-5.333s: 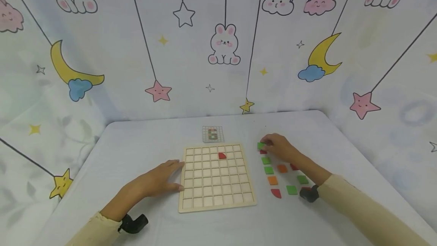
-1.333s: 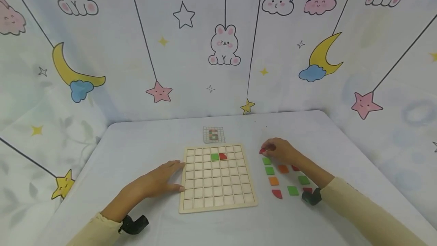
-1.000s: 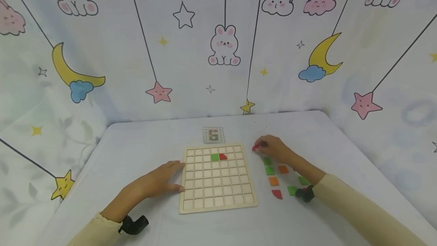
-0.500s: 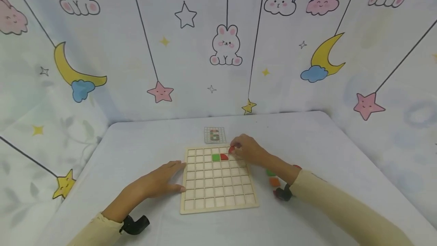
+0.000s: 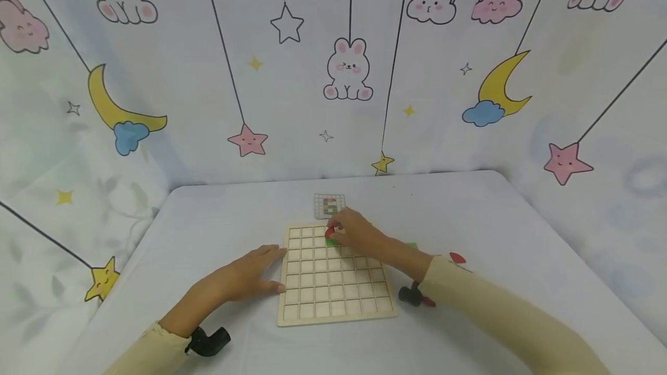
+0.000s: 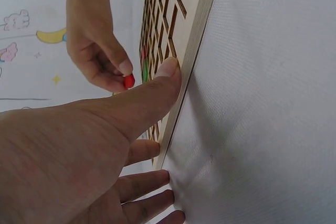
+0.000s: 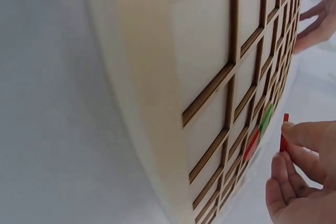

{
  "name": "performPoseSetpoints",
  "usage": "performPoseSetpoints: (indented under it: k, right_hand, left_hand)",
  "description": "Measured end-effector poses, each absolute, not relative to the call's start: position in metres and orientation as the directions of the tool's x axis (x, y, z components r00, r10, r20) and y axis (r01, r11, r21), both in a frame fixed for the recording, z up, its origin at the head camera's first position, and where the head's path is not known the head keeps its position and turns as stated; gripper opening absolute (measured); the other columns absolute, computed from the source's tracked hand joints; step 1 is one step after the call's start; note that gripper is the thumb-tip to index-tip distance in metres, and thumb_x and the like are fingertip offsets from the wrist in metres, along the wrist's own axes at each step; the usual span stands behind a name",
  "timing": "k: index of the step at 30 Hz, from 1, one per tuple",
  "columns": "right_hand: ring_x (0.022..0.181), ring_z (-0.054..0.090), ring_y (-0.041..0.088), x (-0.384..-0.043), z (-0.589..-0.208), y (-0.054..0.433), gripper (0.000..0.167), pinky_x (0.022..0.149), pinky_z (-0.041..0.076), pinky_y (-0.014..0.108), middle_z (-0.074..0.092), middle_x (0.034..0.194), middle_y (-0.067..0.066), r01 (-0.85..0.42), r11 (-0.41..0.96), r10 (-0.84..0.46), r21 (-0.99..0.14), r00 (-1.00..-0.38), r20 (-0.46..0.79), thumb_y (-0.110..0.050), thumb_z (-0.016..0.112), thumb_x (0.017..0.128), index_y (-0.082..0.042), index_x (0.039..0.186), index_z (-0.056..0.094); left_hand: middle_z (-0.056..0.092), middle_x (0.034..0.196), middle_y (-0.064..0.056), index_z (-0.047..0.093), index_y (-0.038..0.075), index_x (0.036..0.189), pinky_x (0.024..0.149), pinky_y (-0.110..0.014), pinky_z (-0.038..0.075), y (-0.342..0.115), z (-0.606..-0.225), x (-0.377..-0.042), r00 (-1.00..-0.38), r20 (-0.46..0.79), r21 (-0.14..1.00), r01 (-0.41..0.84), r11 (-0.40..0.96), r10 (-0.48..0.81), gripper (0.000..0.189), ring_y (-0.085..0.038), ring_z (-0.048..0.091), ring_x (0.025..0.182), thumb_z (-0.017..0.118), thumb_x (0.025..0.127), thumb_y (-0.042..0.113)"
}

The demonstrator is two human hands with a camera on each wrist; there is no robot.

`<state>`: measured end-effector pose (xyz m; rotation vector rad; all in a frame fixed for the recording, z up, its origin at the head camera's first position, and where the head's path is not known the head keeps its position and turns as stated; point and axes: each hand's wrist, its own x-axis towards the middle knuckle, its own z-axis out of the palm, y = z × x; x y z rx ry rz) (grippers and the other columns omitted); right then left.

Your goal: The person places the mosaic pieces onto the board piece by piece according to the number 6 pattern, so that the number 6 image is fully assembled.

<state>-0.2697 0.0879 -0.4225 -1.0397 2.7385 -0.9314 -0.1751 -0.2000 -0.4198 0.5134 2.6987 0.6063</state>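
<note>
A square wooden grid board (image 5: 333, 322) lies on the white table. My right hand (image 5: 359, 235) pinches a small red tile (image 7: 284, 136) between thumb and fingers, close over the upper rows of the board. Two tiles sit in adjoining cells there: a green square tile (image 7: 266, 119) and a red rounded tile (image 7: 252, 144); in the head view the right hand covers the red one. My left hand (image 5: 247, 275) rests against the board's left edge with fingers spread. In the left wrist view its thumb (image 6: 165, 72) presses on the rim.
Behind the board lies a gridded pattern card (image 5: 320, 207) with a coloured figure 6, partly overlapped by the right hand. Right of the board lie loose tiles, mostly hidden under the right arm; a red tile (image 5: 457, 257) and a green tile (image 5: 412, 245) show.
A green tile was set into the board beside the red one. My right hand then picked up a red tile from the right and carried it left over the board. The left hand stays put.
</note>
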Motion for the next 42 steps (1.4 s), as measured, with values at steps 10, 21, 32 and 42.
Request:
performPoseSetpoints:
  k: [10, 21, 32, 42]
  right_hand:
    - [0.106, 0.064, 0.028, -0.265, -0.422, 0.068, 0.015, 0.092, 0.059, 0.041, 0.068, 0.110, 0.015, -0.571, 0.578, -0.647, -0.583, -0.756, 0.098, -0.002, 0.074, 0.097, 0.004, 0.111, 0.073]
    - [0.101, 0.062, 0.023, -0.266, -0.428, 0.063, 0.009, 0.089, 0.057, 0.040, 0.069, 0.106, 0.011, -0.605, 0.604, -0.678, -0.519, -0.732, 0.064, -0.006, 0.074, 0.098, -0.002, 0.106, 0.074]
    - [0.101, 0.066, 0.023, -0.266, -0.429, 0.064, 0.016, 0.090, 0.059, 0.037, 0.074, 0.107, 0.010, -0.657, 0.584, -0.703, -0.476, -0.703, 0.108, 0.000, 0.071, 0.098, -0.001, 0.111, 0.080]
    - [0.101, 0.067, 0.023, -0.268, -0.427, 0.062, 0.005, 0.090, 0.059, 0.039, 0.077, 0.098, 0.007, -0.606, 0.589, -0.675, -0.534, -0.732, 0.086, -0.001, 0.076, 0.095, -0.004, 0.099, 0.078]
  left_hand:
    - [0.036, 0.166, -0.026, 0.042, 0.005, 0.161, 0.124, -0.064, 0.031, -0.200, -0.419, -0.175, -0.882, -0.235, 0.459, 0.271, 0.846, 0.410, 0.086, -0.047, 0.033, 0.154, 0.078, 0.095, 0.047]
    - [0.037, 0.166, -0.025, 0.042, 0.005, 0.160, 0.125, -0.063, 0.032, -0.200, -0.421, -0.175, -0.880, -0.231, 0.439, 0.286, 0.851, 0.415, 0.086, -0.046, 0.034, 0.154, 0.078, 0.095, 0.048]
    - [0.036, 0.166, -0.025, 0.041, 0.005, 0.161, 0.125, -0.063, 0.032, -0.203, -0.426, -0.179, -0.881, -0.220, 0.431, 0.298, 0.852, 0.419, 0.085, -0.046, 0.034, 0.154, 0.077, 0.096, 0.047]
    - [0.036, 0.166, -0.026, 0.041, 0.005, 0.161, 0.124, -0.063, 0.033, -0.203, -0.427, -0.179, -0.878, -0.220, 0.445, 0.298, 0.845, 0.425, 0.087, -0.046, 0.035, 0.153, 0.076, 0.096, 0.049]
